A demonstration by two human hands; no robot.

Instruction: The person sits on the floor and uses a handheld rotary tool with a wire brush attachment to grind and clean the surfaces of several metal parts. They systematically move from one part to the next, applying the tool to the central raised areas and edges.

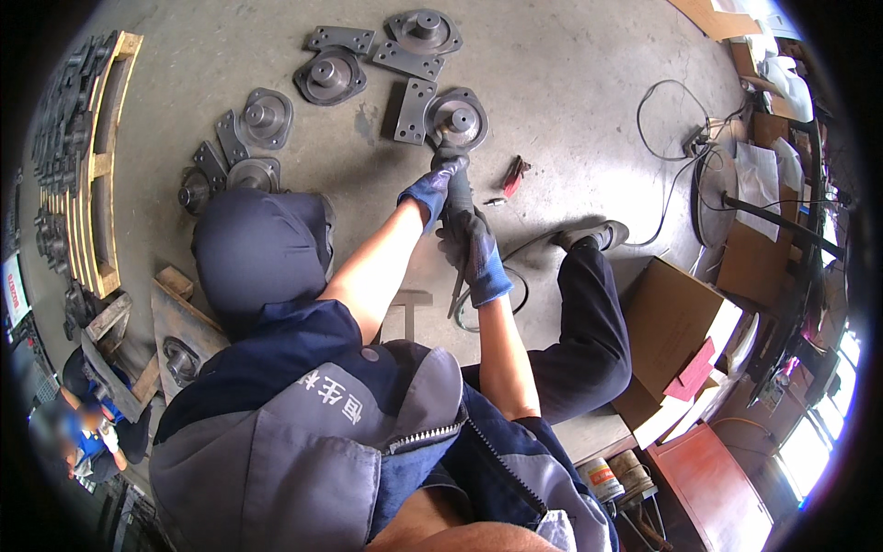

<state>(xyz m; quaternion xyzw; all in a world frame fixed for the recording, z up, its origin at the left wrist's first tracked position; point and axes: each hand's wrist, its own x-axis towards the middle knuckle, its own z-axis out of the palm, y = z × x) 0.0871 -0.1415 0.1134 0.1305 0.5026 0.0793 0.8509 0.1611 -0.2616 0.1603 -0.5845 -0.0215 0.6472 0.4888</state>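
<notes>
My left hand (428,196), in a dark blue work glove, is closed round the front part of a long dark angle grinder (458,193). Farther back, my right hand (485,259) in a similar glove wraps the grinder's rear body. The grinder's head reaches the near edge of a round metal flange (457,120) with a raised central boss, lying on the floor. Whether it touches the flange is hidden. Against the flange's left side lies a flat steel plate with drilled holes (416,110).
More flanges (329,75) with drilled plates lie ahead and left. A small red tool (515,179) sits right of the grinder. A cord (527,293) loops near my foot (598,235). Loaded pallets (106,166) and another person (87,428) are left, cardboard boxes (676,322) right.
</notes>
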